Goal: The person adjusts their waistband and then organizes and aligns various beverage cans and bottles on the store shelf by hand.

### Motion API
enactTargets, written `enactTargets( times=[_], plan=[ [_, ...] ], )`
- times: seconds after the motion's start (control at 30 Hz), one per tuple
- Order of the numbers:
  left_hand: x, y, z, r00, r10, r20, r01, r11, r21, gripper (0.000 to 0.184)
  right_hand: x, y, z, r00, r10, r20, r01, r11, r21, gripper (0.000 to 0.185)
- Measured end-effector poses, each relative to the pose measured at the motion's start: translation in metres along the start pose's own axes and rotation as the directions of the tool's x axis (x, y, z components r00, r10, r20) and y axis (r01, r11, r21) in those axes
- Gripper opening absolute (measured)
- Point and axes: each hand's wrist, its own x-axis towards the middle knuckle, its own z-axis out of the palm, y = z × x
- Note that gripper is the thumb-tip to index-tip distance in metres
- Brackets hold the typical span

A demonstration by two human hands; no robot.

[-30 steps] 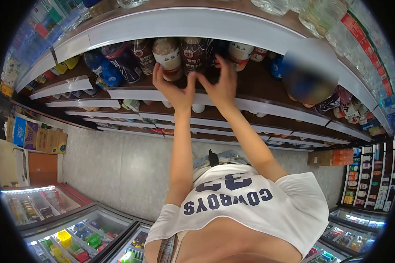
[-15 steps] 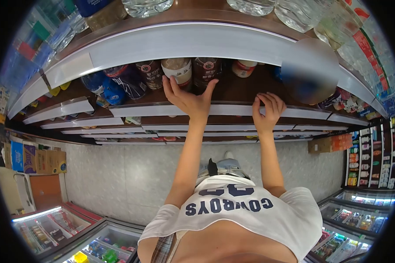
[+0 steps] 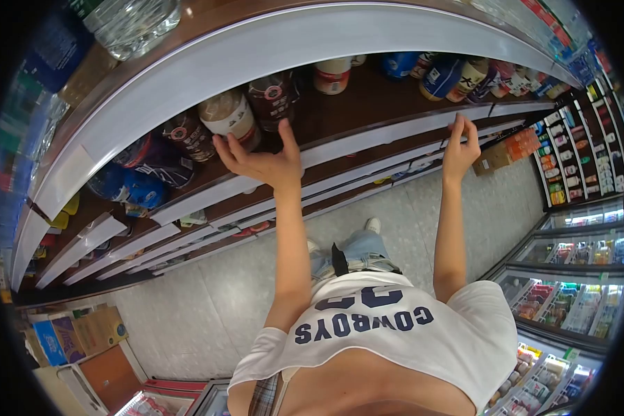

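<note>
My left hand (image 3: 262,161) is open at the shelf's front edge, thumb and fingers spread. Its fingers reach to the lower part of a bottle with a white label (image 3: 230,122); whether they touch it I cannot tell. Just beyond the thumb stands a dark brown bottle (image 3: 273,98). Another dark bottle (image 3: 188,136) is on the other side of the white-labelled one. Farther right, in front of the shelf edge, my right hand (image 3: 460,147) hangs in the air with loosely bent fingers and nothing visible in it.
A purple-black bottle (image 3: 161,162) and a blue one (image 3: 128,186) stand at left. A red-and-white container (image 3: 333,76) and several bottles (image 3: 442,78) line the shelf to the right. The upper shelf's pale edge (image 3: 270,45) overhangs them. Glass-door coolers (image 3: 561,298) and cartons (image 3: 83,336) are behind.
The view has turned, so the shelf now slants up to the right. My right hand has shifted right and up in view. My left hand remains by the white-labelled bottle.
</note>
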Motion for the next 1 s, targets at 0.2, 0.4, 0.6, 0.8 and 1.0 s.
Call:
enactTargets(
  times=[0.2, 0.4, 0.6, 0.8, 1.0],
  plan=[
    [-0.003, -0.001, 0.001, 0.998, -0.044, -0.042, 0.040, 0.996, -0.081, 0.083, 0.074, 0.029, 0.021, 0.971, -0.233, -0.046, 0.225, 0.965, -0.133, 0.067],
    [-0.007, 0.025, 0.004, 0.979, -0.157, -0.129, 0.135, 0.976, -0.169, 0.074, 0.083, 0.036, 0.031, 0.919, -0.384, -0.087, 0.349, 0.897, -0.273, 0.089],
    [-0.035, 0.092, 0.017, 0.992, -0.122, -0.013, 0.116, 0.966, -0.229, 0.064, 0.067, 0.022, 0.051, 0.929, -0.360, 0.087, 0.370, 0.917, -0.148, 0.087],
    [-0.053, 0.140, 0.037, 0.957, -0.078, 0.281, 0.176, 0.922, -0.344, 0.058, 0.064, 0.013, 0.051, 0.937, -0.238, 0.258, 0.218, 0.970, 0.104, 0.077],
    [-0.056, 0.152, 0.050, 0.865, 0.104, 0.491, 0.000, 0.978, -0.206, 0.081, 0.050, -0.010, 0.063, 0.790, -0.444, 0.422, 0.249, 0.862, 0.441, 0.055]
  ],
)
